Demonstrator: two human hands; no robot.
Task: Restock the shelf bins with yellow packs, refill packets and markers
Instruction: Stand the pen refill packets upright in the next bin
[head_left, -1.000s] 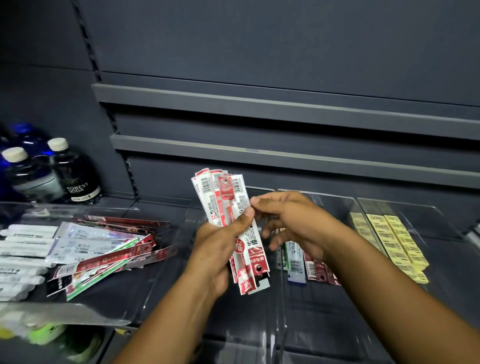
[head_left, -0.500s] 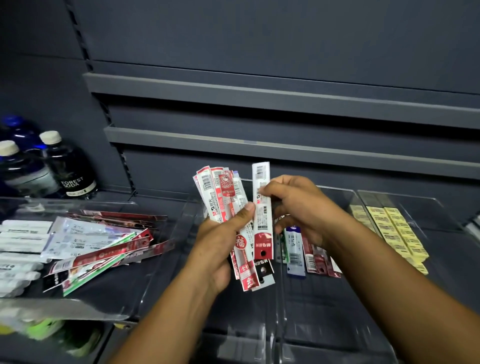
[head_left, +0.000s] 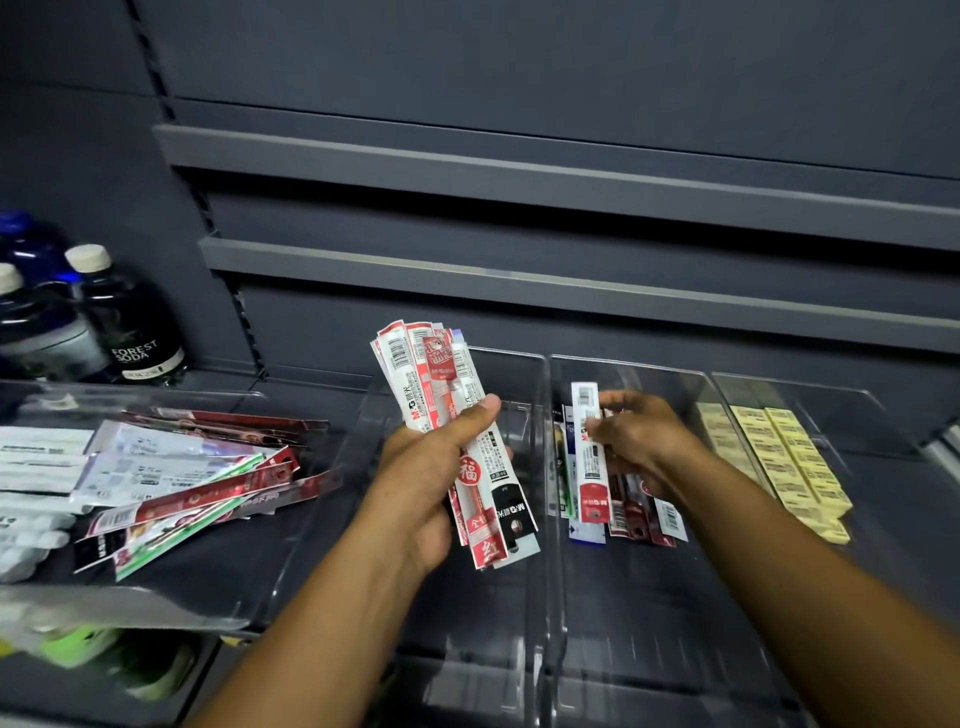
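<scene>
RESTOCKING IN PROGRESS: A single refill packet (head_left: 588, 447), pinched upright between the fingers (head_left: 615, 402) of the right hand (head_left: 647, 441), hangs over the clear bin (head_left: 649, 639), where other refill packets (head_left: 641, 512) already lie. Just left of the bin, the left hand (head_left: 431, 483) grips a loose fan of packets (head_left: 441, 374), with the thumb clamped across their faces. Two risks seem likely. The slick fan could slide apart under that one-thumb hold and spill into the compartment on the bin's left. The single packet, if let go upright, could tip against the bin's wall or land askew across the row. Yellow packs (head_left: 784, 462) sit in the compartment just right of the bin. White markers (head_left: 36, 465) lie far to its left, beside a jumbled pile of packets (head_left: 208, 483).
</scene>
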